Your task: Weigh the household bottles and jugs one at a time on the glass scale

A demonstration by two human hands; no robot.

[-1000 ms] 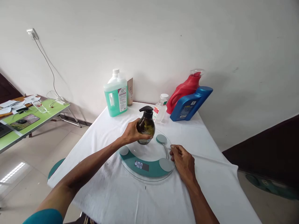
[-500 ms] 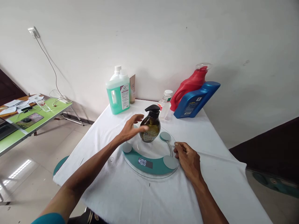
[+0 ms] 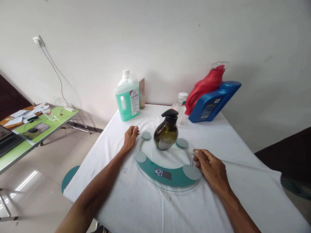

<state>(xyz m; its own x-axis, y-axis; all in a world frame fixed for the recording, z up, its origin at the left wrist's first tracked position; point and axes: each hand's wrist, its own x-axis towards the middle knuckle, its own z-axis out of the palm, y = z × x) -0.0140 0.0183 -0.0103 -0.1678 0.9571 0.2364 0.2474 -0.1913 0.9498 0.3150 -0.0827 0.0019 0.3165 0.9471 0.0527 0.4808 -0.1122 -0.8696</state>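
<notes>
From my head camera, the dark pump bottle (image 3: 166,135) stands upright alone in the middle of the round glass scale (image 3: 167,181), so I think only its weight reaches the lit display (image 3: 163,173). My left hand (image 3: 130,137) lies on the white tablecloth (image 3: 136,207) just beside the scale's left rim, fingers loosely curled, holding nothing. My right hand (image 3: 212,168) rests at the right rim, half closed, fingertips touching the glass edge. Behind stand a green jug (image 3: 127,98), a red bottle (image 3: 206,85) and a blue bottle (image 3: 213,102).

head cam | looks forward-down | table (image 3: 150,207) near | wall probably close behind
</notes>
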